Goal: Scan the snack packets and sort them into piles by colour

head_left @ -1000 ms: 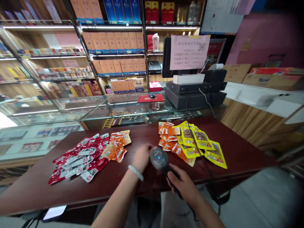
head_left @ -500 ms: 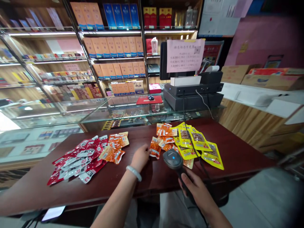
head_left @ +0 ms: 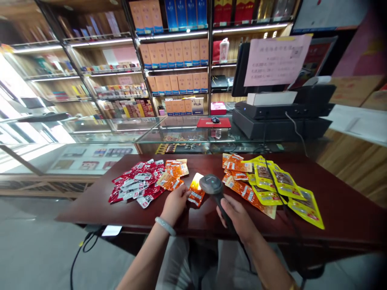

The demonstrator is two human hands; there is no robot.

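My left hand (head_left: 177, 202) pinches an orange snack packet (head_left: 196, 190) just above the dark red table (head_left: 99, 205), a pale bracelet on its wrist. My right hand (head_left: 238, 217) grips the handle of a black barcode scanner (head_left: 213, 186), whose head sits right beside the packet. To the left lies a heap of red packets (head_left: 134, 186) with a few orange packets (head_left: 172, 177) at its right edge. On the right is a pile of orange and yellow packets (head_left: 269, 183).
A black cash register (head_left: 281, 117) with a screen and a pink notice stands behind the table on the right. A glass display counter (head_left: 121, 133) runs across the back, with lit shelves of boxed goods behind. A cable (head_left: 81, 249) hangs to the floor at the table's left.
My left hand has picked up one orange packet from the right pile and carried it left. The scanner has swung in beside it. The camera has turned left.
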